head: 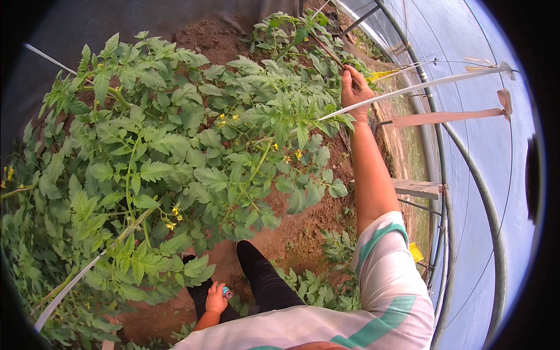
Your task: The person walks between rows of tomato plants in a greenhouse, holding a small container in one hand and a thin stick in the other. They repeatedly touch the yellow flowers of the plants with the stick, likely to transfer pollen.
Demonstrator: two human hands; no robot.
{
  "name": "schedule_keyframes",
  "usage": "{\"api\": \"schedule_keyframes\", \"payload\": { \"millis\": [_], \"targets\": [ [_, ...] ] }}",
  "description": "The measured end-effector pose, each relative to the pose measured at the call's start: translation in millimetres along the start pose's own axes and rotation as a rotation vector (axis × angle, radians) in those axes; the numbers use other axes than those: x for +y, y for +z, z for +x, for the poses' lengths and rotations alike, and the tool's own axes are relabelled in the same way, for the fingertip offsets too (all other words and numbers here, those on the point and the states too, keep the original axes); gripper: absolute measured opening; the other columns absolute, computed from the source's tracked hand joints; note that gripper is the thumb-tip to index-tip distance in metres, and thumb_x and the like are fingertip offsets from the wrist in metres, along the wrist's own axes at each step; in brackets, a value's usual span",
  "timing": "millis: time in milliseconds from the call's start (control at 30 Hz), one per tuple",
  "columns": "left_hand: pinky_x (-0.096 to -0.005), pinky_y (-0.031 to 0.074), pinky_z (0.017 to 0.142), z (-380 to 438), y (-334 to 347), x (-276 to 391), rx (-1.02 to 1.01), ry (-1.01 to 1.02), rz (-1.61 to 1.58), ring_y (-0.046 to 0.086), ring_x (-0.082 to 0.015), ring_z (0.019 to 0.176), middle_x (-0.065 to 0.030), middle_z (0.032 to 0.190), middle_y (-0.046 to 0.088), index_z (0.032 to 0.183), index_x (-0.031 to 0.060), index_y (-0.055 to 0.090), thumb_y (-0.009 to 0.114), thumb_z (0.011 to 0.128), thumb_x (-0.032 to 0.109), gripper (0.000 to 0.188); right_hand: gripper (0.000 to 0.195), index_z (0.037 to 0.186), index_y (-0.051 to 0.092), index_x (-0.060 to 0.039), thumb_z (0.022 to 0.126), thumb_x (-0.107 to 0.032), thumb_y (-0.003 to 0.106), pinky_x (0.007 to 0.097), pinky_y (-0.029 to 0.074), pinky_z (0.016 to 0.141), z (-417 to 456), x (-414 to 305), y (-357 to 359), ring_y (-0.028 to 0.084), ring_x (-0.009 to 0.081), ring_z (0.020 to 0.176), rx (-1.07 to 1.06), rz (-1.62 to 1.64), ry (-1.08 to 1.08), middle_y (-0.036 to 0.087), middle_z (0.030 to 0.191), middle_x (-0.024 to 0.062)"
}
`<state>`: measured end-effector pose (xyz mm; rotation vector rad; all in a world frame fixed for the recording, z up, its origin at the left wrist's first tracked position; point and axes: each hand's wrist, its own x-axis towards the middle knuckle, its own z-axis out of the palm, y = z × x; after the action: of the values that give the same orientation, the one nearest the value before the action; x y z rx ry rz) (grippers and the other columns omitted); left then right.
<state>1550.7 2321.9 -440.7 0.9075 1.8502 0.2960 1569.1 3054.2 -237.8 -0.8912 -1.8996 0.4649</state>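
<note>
My right hand (356, 92) reaches out at the upper right, its fingers closed on one end of a thin brown rod (327, 50). The rod slants up and left, and its far end meets the leaves of a tomato plant (284, 37). Low in the picture, in front of my dark trousers (262, 280), my left hand (215, 298) grips a small blue cylinder (226, 292) with a reddish end. Most of the cylinder is hidden by the hand. Tomato plants with yellow flowers (221, 120) spread before me, tied up with white strings (411, 89).
Curved metal pipes (477, 170) and plastic sheeting (485, 109) form the greenhouse wall at right. A wooden board (415, 188) juts in there. Dark sheeting (109, 19) hangs at the upper left. Brown soil (302, 227) shows between the plants; low foliage (315, 288) grows beside my legs.
</note>
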Motion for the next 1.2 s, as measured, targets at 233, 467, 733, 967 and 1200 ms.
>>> {"api": "schedule_keyframes", "payload": {
  "millis": [233,467,733,967,1200],
  "targets": [
    [-0.0465,0.046,0.097,-1.0,-5.5,0.2,-0.018,-0.023,-0.001,0.049,-0.0396,0.120,-0.0157,0.138,0.047,0.124,0.0144,0.055,0.068,0.070,0.004,0.056,0.018,0.105,0.069,-0.0007,0.093,-0.014,0.065,0.0237,0.052,0.071,4.1,-19.9,13.5,0.063,0.0101,0.077,-0.043,0.114,-0.016,0.068,0.089,0.0065],
    [-0.0465,0.046,0.097,0.0,-1.1,-2.9,-0.009,-0.019,0.003,0.049,-0.0399,0.120,-0.0165,0.138,0.047,0.124,0.0135,0.055,0.068,0.070,0.004,0.056,0.018,0.101,0.071,-0.0021,0.091,-0.017,0.067,0.0240,0.051,0.067,11.3,-16.6,20.1,0.062,0.0093,0.070,-0.004,0.008,0.048,0.069,0.083,0.0063],
    [-0.0467,0.045,0.098,-0.8,-0.5,-3.5,0.012,-0.016,-0.025,0.049,-0.0404,0.120,-0.0170,0.139,0.047,0.124,0.0135,0.055,0.067,0.070,0.003,0.056,0.017,0.103,0.071,-0.0045,0.091,-0.017,0.067,0.0253,0.052,0.065,10.5,-8.6,36.6,0.065,0.0115,0.070,-0.062,-0.094,-0.078,0.069,0.083,0.0084],
    [-0.0468,0.045,0.098,-0.6,-3.8,-0.1,0.005,-0.027,-0.035,0.048,-0.0401,0.120,-0.0164,0.139,0.046,0.124,0.0135,0.055,0.067,0.071,0.004,0.055,0.022,0.105,0.071,-0.0019,0.091,-0.019,0.069,0.0215,0.051,0.066,17.5,-13.9,30.7,0.062,0.0058,0.070,0.025,0.119,0.073,0.070,0.080,0.0025],
    [-0.0464,0.045,0.098,1.0,-3.1,-4.8,-0.002,-0.018,-0.019,0.048,-0.0401,0.121,-0.0163,0.139,0.046,0.125,0.0141,0.055,0.067,0.071,0.005,0.055,0.020,0.100,0.072,-0.0013,0.091,-0.019,0.069,0.0205,0.048,0.062,14.4,-15.6,35.5,0.058,0.0048,0.066,-0.023,0.058,0.130,0.069,0.075,0.0011]
  ]
}}
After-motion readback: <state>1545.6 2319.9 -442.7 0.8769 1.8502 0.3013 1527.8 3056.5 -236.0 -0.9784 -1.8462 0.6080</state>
